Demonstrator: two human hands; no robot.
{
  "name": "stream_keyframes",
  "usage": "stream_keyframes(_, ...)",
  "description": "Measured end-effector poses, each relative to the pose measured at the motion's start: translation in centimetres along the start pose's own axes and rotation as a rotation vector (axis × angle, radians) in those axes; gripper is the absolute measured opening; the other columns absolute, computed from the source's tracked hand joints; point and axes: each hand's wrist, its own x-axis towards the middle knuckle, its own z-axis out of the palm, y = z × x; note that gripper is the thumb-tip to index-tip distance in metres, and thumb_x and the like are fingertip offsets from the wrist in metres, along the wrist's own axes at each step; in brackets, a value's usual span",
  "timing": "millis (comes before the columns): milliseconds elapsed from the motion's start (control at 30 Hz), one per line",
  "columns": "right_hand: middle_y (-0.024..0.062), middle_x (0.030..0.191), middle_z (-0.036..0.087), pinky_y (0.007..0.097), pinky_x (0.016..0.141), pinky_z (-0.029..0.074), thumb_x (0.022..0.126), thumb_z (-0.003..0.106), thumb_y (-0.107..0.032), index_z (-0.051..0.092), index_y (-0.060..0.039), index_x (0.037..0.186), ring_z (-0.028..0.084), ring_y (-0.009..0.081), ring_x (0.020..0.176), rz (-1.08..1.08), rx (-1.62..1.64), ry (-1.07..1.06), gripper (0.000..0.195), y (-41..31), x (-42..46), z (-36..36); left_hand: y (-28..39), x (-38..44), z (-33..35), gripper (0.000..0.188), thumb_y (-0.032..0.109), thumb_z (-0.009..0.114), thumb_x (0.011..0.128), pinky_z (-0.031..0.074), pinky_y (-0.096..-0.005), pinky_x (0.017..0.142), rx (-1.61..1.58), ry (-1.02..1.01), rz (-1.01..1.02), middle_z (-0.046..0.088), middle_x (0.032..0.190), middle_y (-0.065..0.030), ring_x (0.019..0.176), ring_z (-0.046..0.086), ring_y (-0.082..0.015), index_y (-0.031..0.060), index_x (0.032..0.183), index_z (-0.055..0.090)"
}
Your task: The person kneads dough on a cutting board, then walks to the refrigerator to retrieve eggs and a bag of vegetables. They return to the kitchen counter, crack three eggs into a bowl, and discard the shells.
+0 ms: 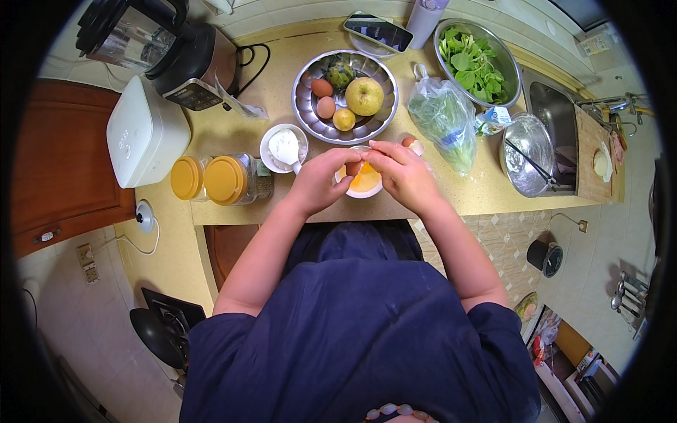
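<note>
A brown egg, its shell broken [353, 168], is held between my left hand [329, 177] and my right hand [400, 169], whose fingertips meet over a small white bowl [365, 194]. Orange yolk and clear egg white [366, 181] lie in that bowl. Part of the shell is hidden by my fingers. Behind my right hand rest cracked eggshells [416, 146]. To the left stands a white bowl of white powder [271, 165] with a white spoon [284, 147] in it. A fluted metal bowl [389, 119] behind holds two brown eggs [323, 97] and round fruit [364, 96].
Yellow-lidded jars [226, 180] and a blender [198, 63] stand left. At the right are a bagged green vegetable [444, 124], a steel bowl of leafy greens [515, 79], a metal bowl with chopsticks [521, 172], the sink [552, 100] and a cutting board [589, 158]. A phone [378, 31] leans at the back.
</note>
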Motion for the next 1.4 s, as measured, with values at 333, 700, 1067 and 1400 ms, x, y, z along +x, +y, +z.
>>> stream_keyframes(333, 0.0022, 0.109, 0.058, 0.0356, 0.077, 0.049, 0.071, 0.056, -0.002, 0.062, -0.0194, 0.102, 0.059, 0.0233, 0.092, -0.073, -0.068, 0.003, 0.036, -0.6, 0.4, -1.1, 0.5, -0.2, -0.4, 0.040, -0.003, 0.063, 0.066, 0.045, -0.0337, 0.085, 0.055, 0.040, 0.089, 0.060, 0.104, -0.0103, 0.097, 0.058, -0.0269, 0.0060, 0.105, 0.054)
stream_keyframes(700, 0.0054, 0.105, 0.059, 0.0355, 0.073, 0.050, 0.068, 0.059, -0.002, 0.063, -0.0149, 0.102, 0.059, 0.0256, 0.089, 0.004, -0.117, -0.027, 0.036, -0.5, 0.2, -1.1, 0.1, -1.0, -0.3, 0.041, -0.003, 0.064, 0.067, 0.046, -0.0315, 0.081, -0.013, 0.067, -0.011, 0.058, 0.093, -0.0072, 0.088, 0.058, -0.0213, 0.0061, 0.105, 0.053)
stream_keyframes(1067, 0.0057, 0.089, 0.059, 0.0377, 0.064, 0.050, 0.072, 0.057, -0.010, 0.062, -0.0141, 0.098, 0.061, 0.0251, 0.078, 0.258, -0.167, -0.240, 0.026, -1.9, -0.6, 1.3, -0.2, -1.0, -0.3, 0.037, 0.000, 0.065, 0.070, 0.046, -0.0297, 0.082, -0.026, 0.147, -0.181, 0.059, 0.095, -0.0058, 0.088, 0.059, -0.0159, 0.0067, 0.105, 0.055)
stream_keyframes(1400, 0.0069, 0.095, 0.060, 0.0289, 0.070, 0.050, 0.073, 0.064, -0.009, 0.055, -0.0096, 0.113, 0.061, 0.0164, 0.079, 0.710, 0.640, -0.136, 0.041, 0.2, -2.2, 2.7, -0.8, -0.9, 1.0, 0.046, -0.002, 0.060, 0.077, 0.044, -0.0309, 0.091, -0.435, 0.126, -0.281, 0.055, 0.107, -0.0074, 0.105, 0.055, -0.0193, 0.0026, 0.119, 0.045)
